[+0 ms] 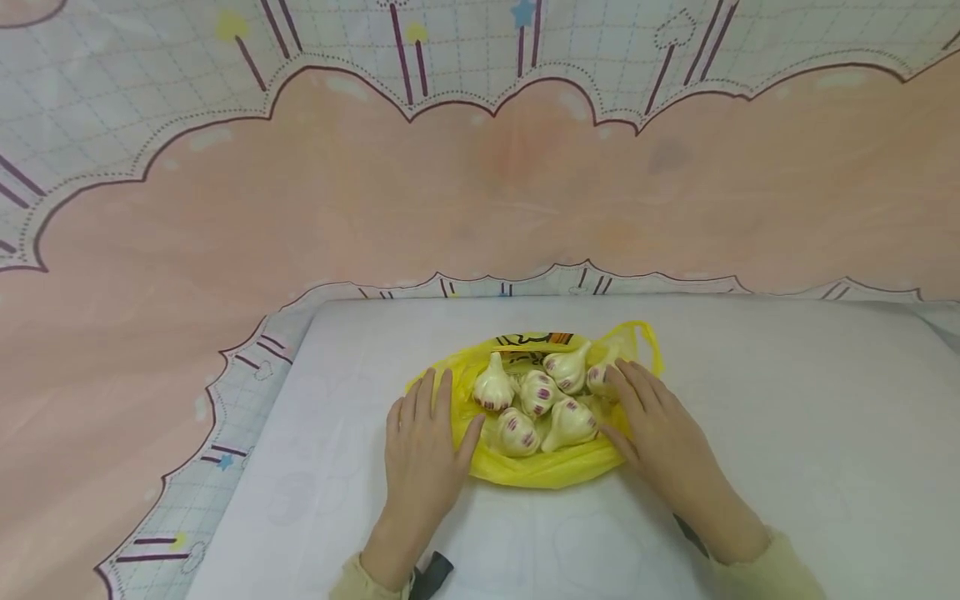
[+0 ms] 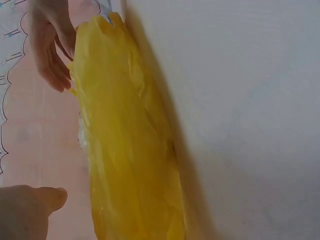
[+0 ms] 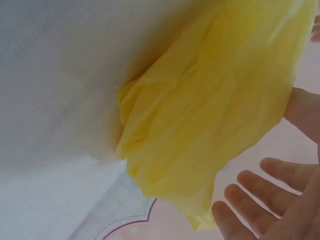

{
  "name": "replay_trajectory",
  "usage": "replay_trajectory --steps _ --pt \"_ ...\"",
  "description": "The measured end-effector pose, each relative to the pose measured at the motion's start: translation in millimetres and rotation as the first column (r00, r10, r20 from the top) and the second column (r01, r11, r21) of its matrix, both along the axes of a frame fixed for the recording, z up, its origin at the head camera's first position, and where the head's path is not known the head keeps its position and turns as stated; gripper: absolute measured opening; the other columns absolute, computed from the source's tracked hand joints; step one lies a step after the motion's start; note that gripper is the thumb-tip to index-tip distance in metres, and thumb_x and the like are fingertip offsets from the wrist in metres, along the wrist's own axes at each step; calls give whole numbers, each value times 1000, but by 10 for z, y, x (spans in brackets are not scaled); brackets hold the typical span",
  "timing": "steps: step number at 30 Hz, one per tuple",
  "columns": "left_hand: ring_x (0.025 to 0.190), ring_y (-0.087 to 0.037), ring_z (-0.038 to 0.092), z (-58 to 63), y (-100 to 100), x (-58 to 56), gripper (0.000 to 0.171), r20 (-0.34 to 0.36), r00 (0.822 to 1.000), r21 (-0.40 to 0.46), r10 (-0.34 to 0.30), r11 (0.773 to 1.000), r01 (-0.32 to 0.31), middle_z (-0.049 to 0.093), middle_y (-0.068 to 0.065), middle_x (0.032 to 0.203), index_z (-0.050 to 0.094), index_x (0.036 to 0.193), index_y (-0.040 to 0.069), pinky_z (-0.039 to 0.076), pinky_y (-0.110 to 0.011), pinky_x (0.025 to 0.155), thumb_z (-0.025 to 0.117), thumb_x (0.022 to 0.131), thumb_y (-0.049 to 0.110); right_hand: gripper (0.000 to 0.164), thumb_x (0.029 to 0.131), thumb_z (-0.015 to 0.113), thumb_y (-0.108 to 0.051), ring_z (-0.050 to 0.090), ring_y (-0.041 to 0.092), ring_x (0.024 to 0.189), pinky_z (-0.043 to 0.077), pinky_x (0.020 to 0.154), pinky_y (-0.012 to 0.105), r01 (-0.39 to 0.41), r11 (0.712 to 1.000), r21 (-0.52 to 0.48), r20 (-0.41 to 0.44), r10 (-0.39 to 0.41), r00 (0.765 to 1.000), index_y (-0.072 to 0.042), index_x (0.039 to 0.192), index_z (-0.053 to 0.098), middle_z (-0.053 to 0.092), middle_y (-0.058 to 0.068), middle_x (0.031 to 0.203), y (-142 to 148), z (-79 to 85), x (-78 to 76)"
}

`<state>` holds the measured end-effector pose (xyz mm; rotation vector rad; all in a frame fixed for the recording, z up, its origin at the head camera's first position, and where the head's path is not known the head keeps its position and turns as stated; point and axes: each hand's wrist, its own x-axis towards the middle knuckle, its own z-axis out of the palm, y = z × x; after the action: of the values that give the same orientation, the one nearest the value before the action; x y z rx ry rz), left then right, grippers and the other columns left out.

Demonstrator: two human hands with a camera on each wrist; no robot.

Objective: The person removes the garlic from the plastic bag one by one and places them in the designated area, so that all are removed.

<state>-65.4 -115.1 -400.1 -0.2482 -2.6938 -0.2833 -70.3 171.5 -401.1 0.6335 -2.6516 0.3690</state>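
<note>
A yellow plastic bag [image 1: 540,475] lies on the white table, its mouth spread wide. Inside sit several garlic bulbs [image 1: 519,432], pale with purplish marks. My left hand [image 1: 423,450] rests along the bag's left side with straight fingers, thumb spread toward the bulbs. On the right, my right hand [image 1: 675,429] lies over the bag's edge, fingers extended and overlapping the rightmost garlic bulb [image 1: 598,381]. The left wrist view shows the bag's smooth near side [image 2: 130,140] and a thumb [image 2: 50,198]. Extended fingers [image 3: 255,205] stand beside the yellow plastic in the right wrist view.
The white table [image 1: 810,400] runs back to a patterned cloth backdrop [image 1: 517,192]. A yellow bag handle [image 1: 651,337] loops up at the back right. Near the left wrist is a dark strap [image 1: 432,575].
</note>
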Motion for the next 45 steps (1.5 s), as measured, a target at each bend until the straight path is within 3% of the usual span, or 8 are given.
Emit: replay_trajectory --steps 8,14,25,37,45 --pt "125 -39 51 -33 -20 -79 72 22 1000 8 7 1000 -7 52 -23 139 47 143 1 42 -52 102 64 92 49 72 85 77 -18 45 41 132 42 106 55 7 1000 10 29 -7 1000 5 143 40 46 25 145 -5 31 -60" --pt "124 -39 50 -30 -28 -134 73 108 994 45 33 998 -38 50 -22 141 47 143 4 43 -52 99 63 91 53 71 86 76 -16 44 40 133 42 106 54 23 1000 20 70 -24 997 4 144 40 45 23 145 -11 19 -116" --pt "120 -37 49 -29 -49 -234 74 227 973 136 43 988 -75 54 -18 134 50 141 5 45 -50 92 63 90 56 70 85 78 -13 46 40 132 43 106 54 -2 999 32 71 -1 997 5 142 42 46 24 144 14 -26 -216" --pt "117 -39 55 -130 -111 -260 69 234 972 188 18 980 -64 57 -20 128 52 137 3 52 -52 89 66 90 51 70 81 80 -10 45 41 132 45 103 54 -27 999 30 87 24 996 3 141 45 46 24 143 18 -88 -298" --pt "117 -38 56 -151 -104 -252 75 291 956 204 26 975 -89 57 -22 132 47 141 1 51 -52 92 69 88 49 60 82 78 -8 48 40 129 48 100 54 -22 999 36 74 19 997 1 135 51 50 23 140 -20 -134 -340"
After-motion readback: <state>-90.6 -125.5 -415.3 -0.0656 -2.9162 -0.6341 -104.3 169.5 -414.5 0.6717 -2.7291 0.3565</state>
